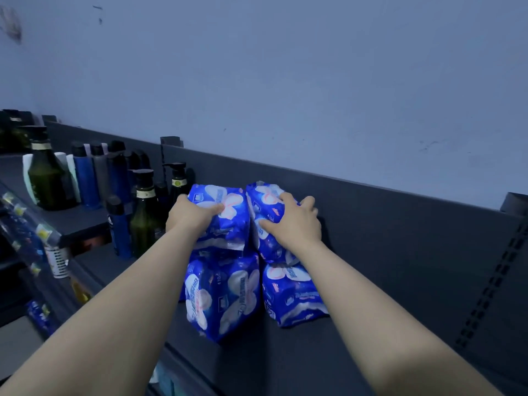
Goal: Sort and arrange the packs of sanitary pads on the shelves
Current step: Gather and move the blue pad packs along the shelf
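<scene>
Several blue packs of sanitary pads with white and pink print lie on a dark grey shelf (371, 281). My left hand (188, 214) grips the back left pack (225, 221), thumb on its top face. My right hand (294, 221) lies over the back right pack (267, 224), fingers curled around its far side against the shelf's back panel. Two more packs lie nearer to me: the front left pack (223, 295) and the front right pack (291, 295). The four form a tight two-by-two block.
Dark green pump bottles (144, 212) and blue and grey tubes (88, 178) stand close to the left of the packs. A bluish wall (285, 81) rises behind the shelf. Lower shelves with small goods (40, 310) drop away at the left. A slotted upright (497, 270) is at right.
</scene>
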`<state>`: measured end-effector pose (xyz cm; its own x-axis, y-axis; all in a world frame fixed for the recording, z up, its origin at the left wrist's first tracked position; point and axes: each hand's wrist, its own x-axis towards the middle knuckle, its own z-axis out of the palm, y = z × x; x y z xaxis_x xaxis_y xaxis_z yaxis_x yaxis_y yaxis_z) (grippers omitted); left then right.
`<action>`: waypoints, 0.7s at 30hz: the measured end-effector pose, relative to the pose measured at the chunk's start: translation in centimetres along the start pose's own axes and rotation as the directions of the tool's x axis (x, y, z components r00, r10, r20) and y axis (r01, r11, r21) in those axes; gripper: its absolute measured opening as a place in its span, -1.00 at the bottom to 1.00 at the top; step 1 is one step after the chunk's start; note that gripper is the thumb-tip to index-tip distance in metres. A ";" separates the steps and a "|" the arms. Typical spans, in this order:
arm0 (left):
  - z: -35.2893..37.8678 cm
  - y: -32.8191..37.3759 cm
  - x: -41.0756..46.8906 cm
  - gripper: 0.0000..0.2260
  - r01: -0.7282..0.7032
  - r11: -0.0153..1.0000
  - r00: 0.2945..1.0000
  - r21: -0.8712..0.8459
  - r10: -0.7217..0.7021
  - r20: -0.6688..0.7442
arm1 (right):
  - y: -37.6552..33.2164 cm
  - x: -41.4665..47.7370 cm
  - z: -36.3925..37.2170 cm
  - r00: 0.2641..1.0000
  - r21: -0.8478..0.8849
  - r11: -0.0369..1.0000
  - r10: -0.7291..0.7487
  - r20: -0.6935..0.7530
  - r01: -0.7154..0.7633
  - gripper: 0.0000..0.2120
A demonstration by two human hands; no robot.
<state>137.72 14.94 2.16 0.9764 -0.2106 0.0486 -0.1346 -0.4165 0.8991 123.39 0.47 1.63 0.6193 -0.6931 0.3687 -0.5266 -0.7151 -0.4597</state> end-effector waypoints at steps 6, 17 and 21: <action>0.8 -0.9 3.0 -0.12 0.058 0.994 0.990 0.090 -0.069 0.123 | 0.6 -0.4 2.8 0.997 -0.044 0.996 0.073 0.019 -0.072 -0.26; -1.7 -0.2 1.6 -0.25 -0.233 0.879 0.971 0.415 0.188 0.146 | -0.9 -2.8 1.2 0.992 -0.153 0.983 0.089 -0.087 -0.101 -0.31; -1.9 0.7 -1.4 -0.48 -0.483 0.753 0.872 0.447 0.459 0.170 | -1.6 -4.1 -0.3 0.988 -0.206 0.977 0.027 -0.152 -0.058 -0.40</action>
<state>136.54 16.59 3.53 0.7609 -0.5255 0.3807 -0.6488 -0.6071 0.4587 121.52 4.40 1.04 0.5096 -0.7177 0.4745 -0.6706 -0.6769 -0.3036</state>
